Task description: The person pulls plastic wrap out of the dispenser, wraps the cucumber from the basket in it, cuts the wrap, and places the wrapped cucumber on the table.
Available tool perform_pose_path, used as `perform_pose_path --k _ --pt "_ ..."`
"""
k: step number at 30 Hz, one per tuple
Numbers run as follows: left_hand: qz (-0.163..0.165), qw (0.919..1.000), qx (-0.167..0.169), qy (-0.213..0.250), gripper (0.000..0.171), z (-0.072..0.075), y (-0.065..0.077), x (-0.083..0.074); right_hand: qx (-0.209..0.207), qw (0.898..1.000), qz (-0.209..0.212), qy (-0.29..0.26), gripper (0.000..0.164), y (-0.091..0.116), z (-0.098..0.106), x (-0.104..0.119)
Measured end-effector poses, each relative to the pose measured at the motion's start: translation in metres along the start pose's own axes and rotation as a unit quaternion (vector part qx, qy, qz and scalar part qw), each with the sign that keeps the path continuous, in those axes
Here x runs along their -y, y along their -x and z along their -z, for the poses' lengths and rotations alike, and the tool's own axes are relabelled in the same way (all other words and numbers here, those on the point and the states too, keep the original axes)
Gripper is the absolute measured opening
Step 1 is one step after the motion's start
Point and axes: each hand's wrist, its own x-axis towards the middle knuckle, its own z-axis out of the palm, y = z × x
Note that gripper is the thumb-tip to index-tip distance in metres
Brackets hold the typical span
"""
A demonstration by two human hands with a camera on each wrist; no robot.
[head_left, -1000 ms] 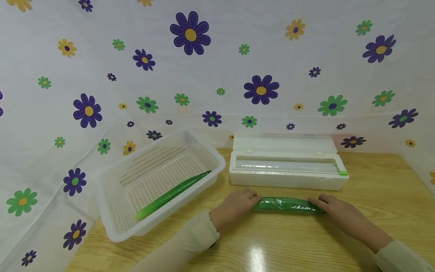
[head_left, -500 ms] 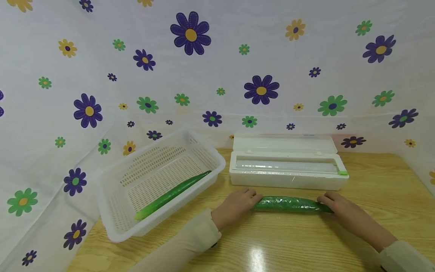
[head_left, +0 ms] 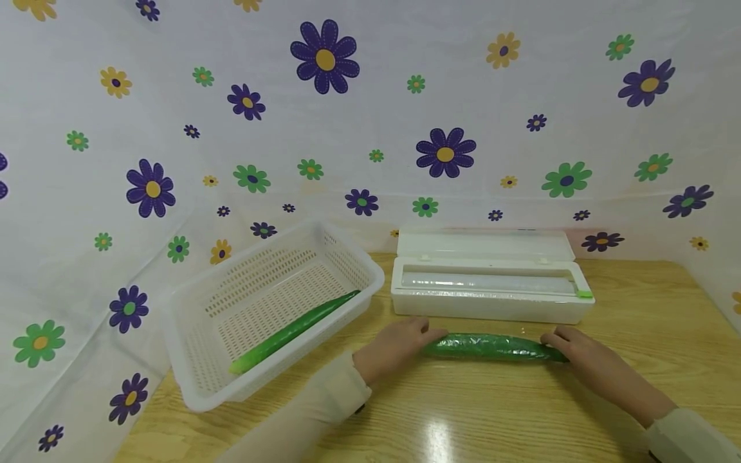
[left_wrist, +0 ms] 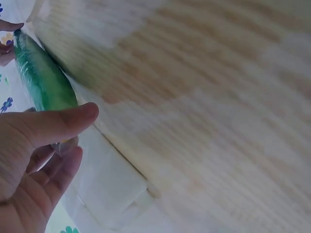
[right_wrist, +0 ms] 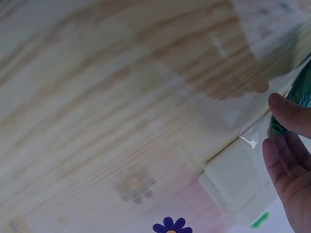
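Note:
A dark green cucumber (head_left: 489, 346), glossy with clear plastic wrap, lies crosswise in front of me. My left hand (head_left: 395, 347) pinches its left end. In the left wrist view, the thumb lies over that end and the curled fingers are beneath, with clear film (left_wrist: 65, 145) bunched between them. At the opposite end, my right hand (head_left: 602, 373) pinches the tip between thumb and fingers. The right wrist view shows a loose flap of film (right_wrist: 250, 138) sticking out beside those fingers. Both cucumber ends are partly hidden by the hands.
Just behind the cucumber stands a white wrap dispenser (head_left: 492, 307), lid raised, with a film roll (head_left: 486, 283) inside and a green slider (head_left: 585, 294) at its right. To the left, a white perforated basket (head_left: 199, 402) holds another cucumber (head_left: 295, 331). A flowered cloth (head_left: 370, 116) hangs behind the wooden table (head_left: 492, 418).
My right hand has slid rightward along the cucumber to its tip. My left hand has drawn back slightly left, baring more of the left end. Basket and dispenser stay put.

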Motion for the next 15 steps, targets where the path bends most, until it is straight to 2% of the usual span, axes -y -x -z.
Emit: perform_pose_path --k 7,15 --pt "0.008 0.9995 0.032 -0.004 0.045 0.0047 -0.0001 0.0031 0.007 1.000 -0.007 0.004 0.042 -0.0018 0.0029 -0.0007" --pt "0.018 0.9996 0.014 0.014 0.038 0.0017 0.0038 0.0066 -0.016 0.999 0.011 0.027 0.040 -0.0011 -0.0006 -0.0013"
